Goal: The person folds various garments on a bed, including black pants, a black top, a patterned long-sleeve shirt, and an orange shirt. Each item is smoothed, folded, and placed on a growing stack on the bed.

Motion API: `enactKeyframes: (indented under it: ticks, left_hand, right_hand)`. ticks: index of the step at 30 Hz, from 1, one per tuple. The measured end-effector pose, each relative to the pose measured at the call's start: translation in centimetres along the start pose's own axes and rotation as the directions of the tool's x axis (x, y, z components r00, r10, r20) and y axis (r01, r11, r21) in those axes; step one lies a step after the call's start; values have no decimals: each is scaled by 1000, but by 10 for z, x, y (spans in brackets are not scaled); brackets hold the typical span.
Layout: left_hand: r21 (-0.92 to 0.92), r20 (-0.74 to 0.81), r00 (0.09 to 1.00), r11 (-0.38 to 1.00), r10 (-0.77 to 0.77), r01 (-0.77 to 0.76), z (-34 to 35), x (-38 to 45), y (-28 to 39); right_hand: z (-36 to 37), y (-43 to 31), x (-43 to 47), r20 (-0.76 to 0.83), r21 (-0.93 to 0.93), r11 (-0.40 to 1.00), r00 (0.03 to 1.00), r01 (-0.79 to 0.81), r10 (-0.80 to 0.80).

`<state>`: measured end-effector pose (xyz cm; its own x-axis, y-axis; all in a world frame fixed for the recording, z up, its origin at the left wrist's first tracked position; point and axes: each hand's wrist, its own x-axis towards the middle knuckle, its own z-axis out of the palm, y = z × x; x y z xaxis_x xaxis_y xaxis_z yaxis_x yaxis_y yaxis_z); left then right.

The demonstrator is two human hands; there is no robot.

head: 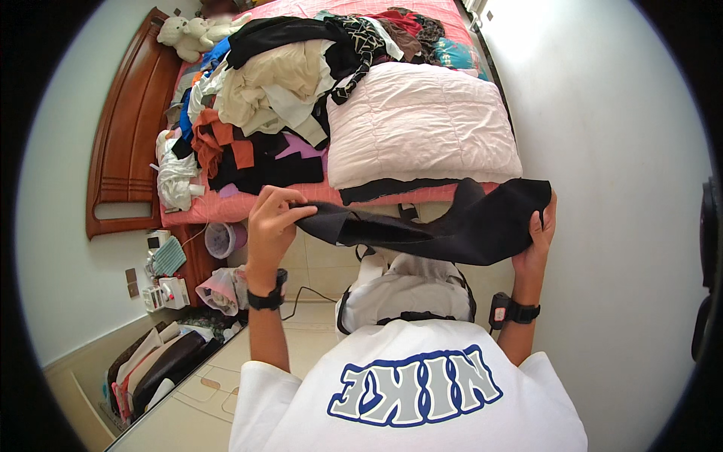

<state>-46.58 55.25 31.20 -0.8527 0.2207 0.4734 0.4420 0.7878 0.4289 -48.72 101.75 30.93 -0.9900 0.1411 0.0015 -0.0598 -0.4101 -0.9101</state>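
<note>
A black garment (480, 229) is stretched in the air between both hands, over the floor at the bed's near edge. My left hand (275, 217) pinches its left end between thumb and fingers. At the other end, my right hand (539, 229) grips the wider part, with the thumb on the near face and most fingers hidden behind the cloth. The garment droops in the middle and has folds; what kind it is cannot be told. Beyond it, a pale pink quilt (423, 124) lies folded on the bed, with a dark cloth (395, 189) under its front edge.
Piled clothes (277, 85) cover the left of the bed (220, 206), near a wooden headboard (133, 113) and white teddy bears (186, 37). A waste bin (220, 240), a plastic bag (220, 291) and a nightstand (195, 265) stand left. A white wall (610, 226) rises on the right.
</note>
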Motion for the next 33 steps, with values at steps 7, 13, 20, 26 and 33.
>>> enactKeyframes:
  ticks: [7,13,20,26,33]
  left_hand:
    - [-420,-603,652,878,-459,230,67,8,26]
    - [-908,387,550,-201,-740,367,122,-3,27]
    - [-658,566,785,436,-251,614,119,-11,21]
    - [-343,664,746,868,-46,359,164,0,48]
    - [-552,599,793,-662,109,507,145,57,100]
  right_hand:
    - [-17,-9,28,205,66,994,974,84,-96]
    - [-11,3,43,219,76,996,973,55,-70]
    - [-6,-6,60,70,28,998,995,62,-64]
    - [24,-11,56,133,-73,995,990,64,-54]
    - [110,-18,19,715,-569,618,697,542,46]
